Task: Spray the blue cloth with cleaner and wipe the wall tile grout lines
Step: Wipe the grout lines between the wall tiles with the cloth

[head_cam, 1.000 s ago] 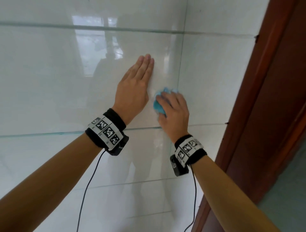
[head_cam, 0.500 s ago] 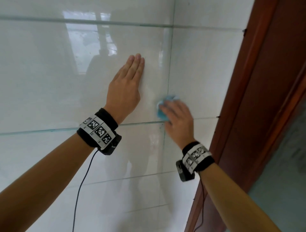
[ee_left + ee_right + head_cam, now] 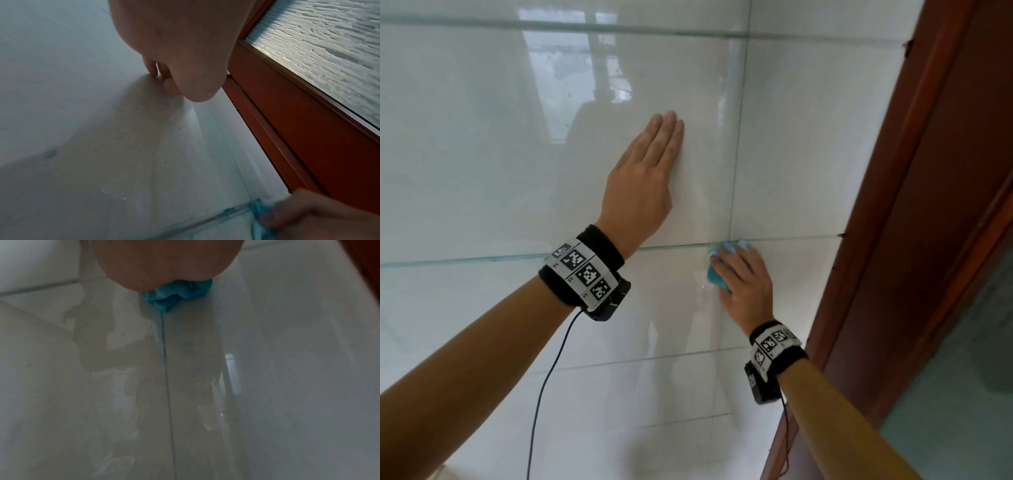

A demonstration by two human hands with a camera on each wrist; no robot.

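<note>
The blue cloth (image 3: 717,274) is bunched into a small wad under the right hand (image 3: 744,286), pressed to the wall tile (image 3: 482,154) just below where the vertical grout line (image 3: 736,154) crosses the horizontal one, at about 4 o'clock from the left hand (image 3: 642,192). The right grip is curled round the wad, fingertips on top of it; the left grip is released, fingers straight and flat on the tile, holding nothing. The cloth looks soft, light and probably damp, so it should mould into the narrow groove; best held bunched with fingertips directly over the line. The glossy tile likely lets it slide easily, and a loose fold could slip out near the wooden door frame (image 3: 893,205) at 3 o'clock.
</note>
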